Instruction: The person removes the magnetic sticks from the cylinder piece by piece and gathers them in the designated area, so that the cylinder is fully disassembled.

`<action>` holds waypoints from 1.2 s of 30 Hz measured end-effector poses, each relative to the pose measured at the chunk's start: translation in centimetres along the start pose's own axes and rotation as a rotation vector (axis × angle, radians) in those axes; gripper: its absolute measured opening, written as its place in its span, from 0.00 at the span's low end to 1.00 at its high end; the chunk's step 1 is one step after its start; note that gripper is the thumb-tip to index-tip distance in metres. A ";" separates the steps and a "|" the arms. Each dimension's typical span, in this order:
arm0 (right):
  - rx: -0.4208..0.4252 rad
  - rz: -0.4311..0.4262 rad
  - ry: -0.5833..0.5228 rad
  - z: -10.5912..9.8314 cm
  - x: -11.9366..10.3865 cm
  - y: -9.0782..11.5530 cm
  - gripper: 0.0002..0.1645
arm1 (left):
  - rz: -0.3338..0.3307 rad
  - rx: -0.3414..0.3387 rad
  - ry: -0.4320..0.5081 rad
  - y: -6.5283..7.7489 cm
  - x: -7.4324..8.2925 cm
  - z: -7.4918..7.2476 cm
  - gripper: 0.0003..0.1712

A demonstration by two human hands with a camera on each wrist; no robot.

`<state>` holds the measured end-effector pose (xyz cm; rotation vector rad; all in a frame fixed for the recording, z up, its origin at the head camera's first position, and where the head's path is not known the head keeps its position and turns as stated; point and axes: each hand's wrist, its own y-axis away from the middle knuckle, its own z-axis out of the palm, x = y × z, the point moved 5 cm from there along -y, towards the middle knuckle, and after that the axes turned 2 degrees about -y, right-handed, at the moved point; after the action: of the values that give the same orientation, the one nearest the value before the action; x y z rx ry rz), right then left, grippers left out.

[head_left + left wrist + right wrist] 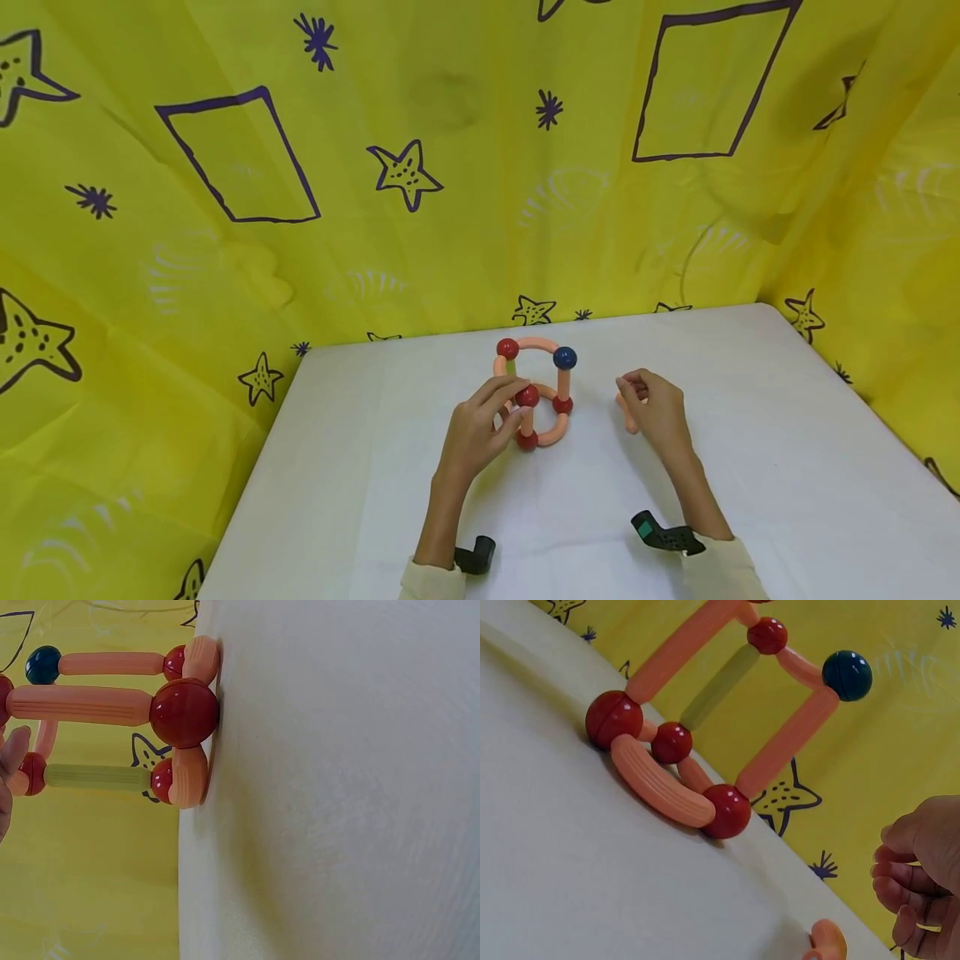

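Observation:
A frame of magnetic sticks and balls (563,385) stands upright on the table: peach sticks, one green stick (97,777), red balls and a blue ball (565,358). My left hand (480,421) pinches the near upper red ball (527,396) between thumb and fingers. To the right of the frame, my right hand (656,408) hovers with its fingers loosely bent, and nothing shows between them in the right wrist view. Curved peach pieces (827,941) lie on the table just below that hand; whether they are one or two is hard to tell.
The white table (360,450) runs up to a yellow patterned cloth (480,250) at the back and sides. Black wrist devices (667,535) sit on both forearms, close above the table.

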<state>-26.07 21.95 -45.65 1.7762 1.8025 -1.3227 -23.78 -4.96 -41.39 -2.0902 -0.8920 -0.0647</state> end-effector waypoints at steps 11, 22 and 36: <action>-0.194 0.058 -0.055 3.8 -1.5 0.8 0.16 | -0.023 -0.010 0.000 0.1 -0.1 0.2 0.21; -0.259 0.138 -0.122 6.9 -1.3 1.8 0.23 | -0.013 -0.011 -0.007 -0.1 -0.1 0.1 0.20; -0.172 0.127 -0.025 8.3 -1.4 2.6 0.28 | 0.013 0.003 -0.010 0.0 -0.3 0.1 0.20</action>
<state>-26.68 14.41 -50.11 1.7425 1.7034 -1.1020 -23.97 -5.08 -41.53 -2.0946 -0.8845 -0.0458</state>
